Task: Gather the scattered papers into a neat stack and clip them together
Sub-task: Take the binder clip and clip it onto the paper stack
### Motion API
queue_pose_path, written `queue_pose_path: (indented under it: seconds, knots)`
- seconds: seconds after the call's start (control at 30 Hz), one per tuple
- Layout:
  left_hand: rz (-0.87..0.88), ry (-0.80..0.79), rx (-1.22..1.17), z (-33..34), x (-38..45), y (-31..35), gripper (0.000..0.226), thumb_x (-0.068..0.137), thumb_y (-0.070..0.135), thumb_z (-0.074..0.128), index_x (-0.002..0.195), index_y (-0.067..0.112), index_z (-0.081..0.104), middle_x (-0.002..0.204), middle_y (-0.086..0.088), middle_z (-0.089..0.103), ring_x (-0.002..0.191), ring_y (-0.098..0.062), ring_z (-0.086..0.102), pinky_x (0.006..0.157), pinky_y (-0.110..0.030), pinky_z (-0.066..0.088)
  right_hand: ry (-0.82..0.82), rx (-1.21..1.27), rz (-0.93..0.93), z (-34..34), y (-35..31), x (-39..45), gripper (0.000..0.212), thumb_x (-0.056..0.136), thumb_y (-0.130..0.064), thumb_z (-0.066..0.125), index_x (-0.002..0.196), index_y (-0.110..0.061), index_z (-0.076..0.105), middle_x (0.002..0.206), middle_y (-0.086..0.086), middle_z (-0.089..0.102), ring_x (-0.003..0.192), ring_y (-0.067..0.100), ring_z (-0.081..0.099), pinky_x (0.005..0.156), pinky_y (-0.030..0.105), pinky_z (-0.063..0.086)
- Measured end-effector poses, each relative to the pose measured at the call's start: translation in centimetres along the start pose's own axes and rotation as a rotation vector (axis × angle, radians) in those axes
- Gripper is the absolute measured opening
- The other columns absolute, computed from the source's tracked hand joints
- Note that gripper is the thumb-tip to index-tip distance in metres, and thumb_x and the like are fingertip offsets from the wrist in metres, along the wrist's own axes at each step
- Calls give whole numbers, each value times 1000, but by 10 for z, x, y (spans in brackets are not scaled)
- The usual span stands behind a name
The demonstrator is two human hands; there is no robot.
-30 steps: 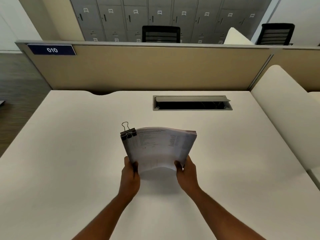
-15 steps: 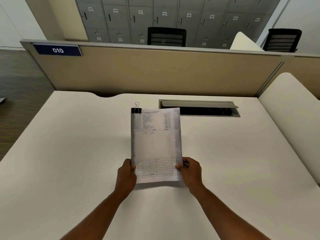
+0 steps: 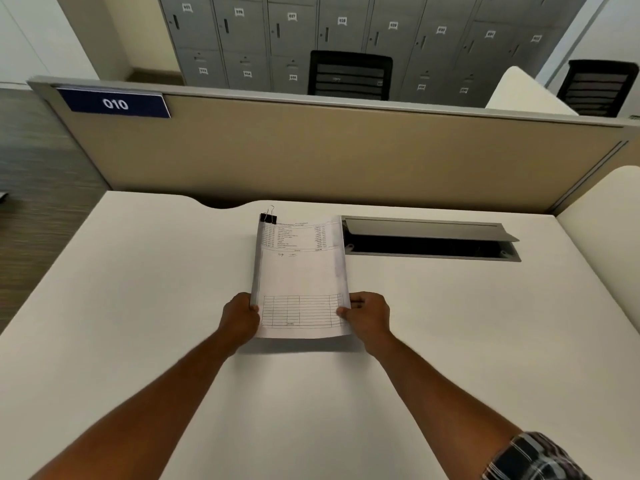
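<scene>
Two hands grip stack, lengthwise away, clip far-left

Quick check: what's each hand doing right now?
Left hand: grips the lower left edge of the clipped paper stack.
Right hand: grips its lower right edge.

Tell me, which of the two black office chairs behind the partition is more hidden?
The right chair: the white curved panel covers its lower left side. The middle chair, before the lockers, loses only its base behind the partition.
</scene>
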State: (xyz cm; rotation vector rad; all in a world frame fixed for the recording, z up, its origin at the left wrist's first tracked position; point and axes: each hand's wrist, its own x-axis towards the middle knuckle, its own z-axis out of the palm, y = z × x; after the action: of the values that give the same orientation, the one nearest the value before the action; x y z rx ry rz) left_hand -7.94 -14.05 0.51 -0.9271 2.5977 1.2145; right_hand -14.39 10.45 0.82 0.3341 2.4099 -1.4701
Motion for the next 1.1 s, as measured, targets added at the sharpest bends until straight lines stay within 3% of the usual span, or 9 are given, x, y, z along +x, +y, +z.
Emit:
queue_pose_path:
  seconds: [0.1,0.2,0.3,0.47,0.63,0.7,0.8,0.93,1.1]
  knots:
    - [1,-22,17,-11,41,14,22,99,11,44,113,3,59,117,-14,62,97,-25,57,73,-31,49,15,-10,14,15,-17,33,27,74,-8,88,99,-13,79,92,-1,79,81,12,74,84,32,62]
    - [-16,-65,31,-14,71,19,24,98,12,43,113,2,59,117,-14,62,95,-23,56,65,-26,45,37,-44,32,29,-26,55,27,75,-8,87,101,-13,79,92,-2,77,81,14,72,80,28,60]
    - [-30,-75,43,-13,99,16,24,96,12,43,113,2,58,119,-15,62,96,-24,56,73,-32,46,58,-66,20,45,-29,72,28,77,-7,84,104,-11,78,98,1,77,81,15,70,67,15,51]
    - [-8,-73,69,-9,127,17,24,98,14,44,116,3,57,121,-13,61,96,-22,52,77,-31,44,77,-167,-79,56,-32,91,26,81,-12,78,107,-13,78,104,2,79,89,18,74,84,30,60]
    - [105,131,95,-6,133,13,29,92,14,58,119,4,59,119,-15,61,105,-29,59,87,-33,47,191,-361,-116,53,-27,96,15,83,-37,70,83,-22,66,93,-2,70,81,21,66,70,28,50]
    - [155,183,56,-5,134,8,34,90,13,62,123,5,60,120,-14,60,106,-28,61,92,-32,45,218,-394,-125,55,-24,97,13,87,-38,68,94,-29,62,104,2,64,90,24,64,74,27,45]
    - [191,169,7,-3,135,8,33,89,11,65,122,8,63,118,-10,65,100,-24,65,91,-27,46,221,-405,-124,60,-21,99,28,91,-28,65,118,-22,70,110,2,64,100,24,65,80,28,44]
    - [233,147,33,2,139,12,23,89,13,63,111,11,70,109,-8,68,96,-22,65,89,-29,49,231,-407,-91,62,-23,106,19,90,-23,59,101,-19,73,103,3,65,95,27,66,75,28,45]
    - [247,135,78,3,144,14,11,87,10,61,89,10,72,91,-7,72,79,-21,65,71,-25,50,209,-414,-89,62,-24,111,12,89,-21,57,81,-17,65,99,4,67,84,25,62,65,25,39]
